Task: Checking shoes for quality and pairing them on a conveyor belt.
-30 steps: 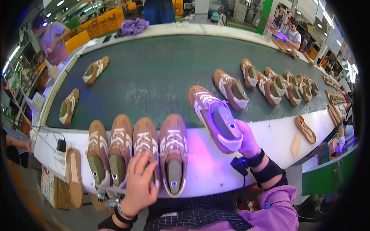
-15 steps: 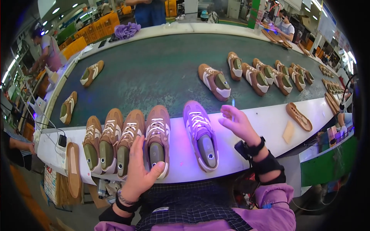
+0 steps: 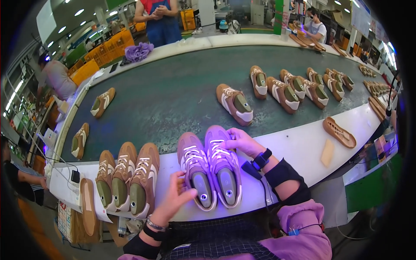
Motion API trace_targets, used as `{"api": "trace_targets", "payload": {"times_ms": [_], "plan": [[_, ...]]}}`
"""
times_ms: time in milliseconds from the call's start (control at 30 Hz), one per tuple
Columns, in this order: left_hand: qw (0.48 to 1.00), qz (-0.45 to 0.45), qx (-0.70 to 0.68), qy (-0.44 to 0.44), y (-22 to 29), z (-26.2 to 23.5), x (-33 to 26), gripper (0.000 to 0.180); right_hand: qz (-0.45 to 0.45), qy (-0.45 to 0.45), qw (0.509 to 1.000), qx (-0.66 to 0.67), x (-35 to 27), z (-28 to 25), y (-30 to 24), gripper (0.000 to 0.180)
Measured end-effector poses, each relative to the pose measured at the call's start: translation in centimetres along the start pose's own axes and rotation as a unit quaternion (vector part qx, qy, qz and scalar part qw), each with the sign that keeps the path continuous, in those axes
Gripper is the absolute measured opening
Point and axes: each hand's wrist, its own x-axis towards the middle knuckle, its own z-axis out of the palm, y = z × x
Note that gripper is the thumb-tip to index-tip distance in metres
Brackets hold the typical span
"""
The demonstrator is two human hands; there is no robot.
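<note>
a: what is seen at the near edge of the white counter [image 3: 299,149]?

b: two brown sneakers are laid side by side under a violet light, toes pointed away. the left sneaker [image 3: 196,170] is touched along its near left side by the left hand [image 3: 175,197]; the fingers are spread and loosely open, and nothing is gripped. the right sneaker [image 3: 223,164] is met at its toe by the right hand [image 3: 242,141], whose fingers are curled onto the toe and laces; whether the shoe is actually gripped cannot be told.

a: and to the left of the pair?

b: a row of three brown sneakers [image 3: 128,180] is stood close together on the counter, well apart from the lit pair. a tan insole [image 3: 88,208] is seen just left of that row, hanging at the counter edge.

a: what is carried on the green belt [image 3: 173,95]?

b: a single sneaker [image 3: 234,104] is placed just beyond the right hand, and a line of further sneakers [image 3: 299,89] is spread toward the far right. two lone shoes are left at the belt's left edge. on the counter to the right, a perforated tan sole [image 3: 339,132] and a small tan piece [image 3: 327,152] are laid.
</note>
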Motion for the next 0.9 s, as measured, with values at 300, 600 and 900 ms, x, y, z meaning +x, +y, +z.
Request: {"api": "trace_targets", "payload": {"times_ms": [300, 600, 900], "plan": [[0.999, 0.027, 0.024, 0.040, -1.6, -3.2, 3.9, 0.031, -0.149, -0.018, 0.975, 0.165, -3.0, 1.9, -4.6, 0.049], [0.961, -0.020, 0.217, 0.170, -1.0, -4.6, 13.6, 0.047, -0.114, 0.010, 0.971, 0.208, -2.0, 1.2, -3.1, 0.045], [0.995, 0.013, -0.095, 0.009, 0.6, -4.0, 14.3, 0.030, -0.171, 0.042, 0.954, 0.243, -3.4, 0.5, -5.1, 0.046]]}}
